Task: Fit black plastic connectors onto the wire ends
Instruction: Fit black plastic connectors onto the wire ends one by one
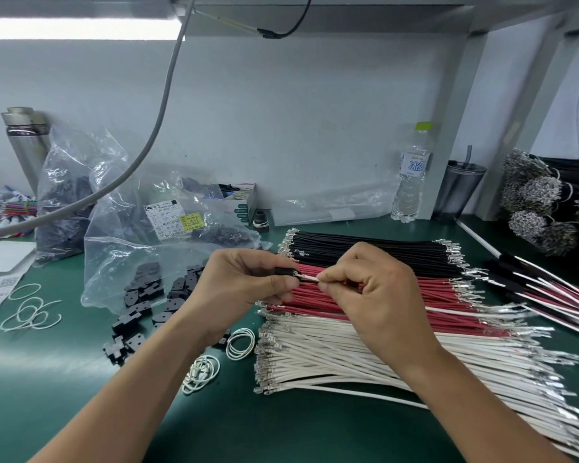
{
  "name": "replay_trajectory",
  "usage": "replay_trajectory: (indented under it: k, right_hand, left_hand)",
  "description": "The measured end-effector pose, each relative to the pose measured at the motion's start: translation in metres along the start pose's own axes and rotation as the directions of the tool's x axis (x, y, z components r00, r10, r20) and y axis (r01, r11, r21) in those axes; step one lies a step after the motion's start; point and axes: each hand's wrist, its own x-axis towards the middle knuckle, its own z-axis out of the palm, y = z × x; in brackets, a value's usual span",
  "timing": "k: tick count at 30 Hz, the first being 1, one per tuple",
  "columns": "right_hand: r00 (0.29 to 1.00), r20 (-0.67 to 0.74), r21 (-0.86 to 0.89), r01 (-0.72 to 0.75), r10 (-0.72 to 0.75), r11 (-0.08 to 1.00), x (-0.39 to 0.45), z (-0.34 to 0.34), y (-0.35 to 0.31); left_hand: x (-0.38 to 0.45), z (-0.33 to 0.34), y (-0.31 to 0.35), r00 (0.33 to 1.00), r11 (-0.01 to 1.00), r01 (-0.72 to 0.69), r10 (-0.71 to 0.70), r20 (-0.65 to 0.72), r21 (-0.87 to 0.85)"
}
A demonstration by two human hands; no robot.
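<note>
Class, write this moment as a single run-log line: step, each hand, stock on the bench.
step: inserting wire end | left hand: holds black connector | right hand: pinches white wire at connector | stock: black, red, white wire rows; loose connectors

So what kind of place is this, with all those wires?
Probably a workbench in a small factory that builds wire harnesses. Sorted wires lie in rows, black, red and white, beside loose connectors and bags of more. The left hand holds a connector while the right hand feeds in a wire.

A water bottle (411, 175), dark tumbler (459, 192) and steel flask (25, 142) stand along the wall.
</note>
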Motion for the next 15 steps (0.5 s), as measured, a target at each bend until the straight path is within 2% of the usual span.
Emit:
replay_trajectory:
  k: [2, 4, 7, 10, 12, 15]
  right_hand:
    - [0.997, 0.009, 0.118, -0.081, 0.08, 0.99, 0.0003, 0.0002, 0.001]
    - [0.995, 0.028, 0.14, -0.096, 0.093, 0.985, -0.0007, 0.0004, 0.0002]
    - [0.998, 0.037, -0.048, 0.055, -0.054, 0.997, -0.0023, -0.0002, -0.0012]
    - [0.988, 0.06, -0.169, 0.149, -0.14, 0.974, -0.0029, 0.0023, -0.0023]
    - [0.991, 0.058, -0.139, 0.126, -0.119, 0.982, -0.0026, 0.0049, -0.0022]
    - [0.999, 0.031, 0.033, 0.015, -0.016, 0.999, -0.0019, 0.0057, -0.0003]
  left_hand:
    - [-0.0004, -0.0011, -0.001, 1.0, 1.0, -0.009, 0.009, 0.021, 0.006]
    - [-0.0008, -0.0016, -0.0016, 0.999, 1.0, -0.024, 0.023, 0.024, 0.02]
    - [-0.0002, -0.0012, -0.0039, 0.998, 0.996, -0.061, 0.061, 0.009, 0.065]
    - [0.0019, 0.0014, -0.0076, 0.993, 0.972, -0.111, 0.118, -0.018, 0.205]
    - [0.002, 0.0049, -0.0095, 0.991, 0.96, -0.126, 0.132, -0.006, 0.248]
    - [0.0008, 0.0046, -0.0094, 0.994, 0.979, -0.105, 0.106, 0.008, 0.175]
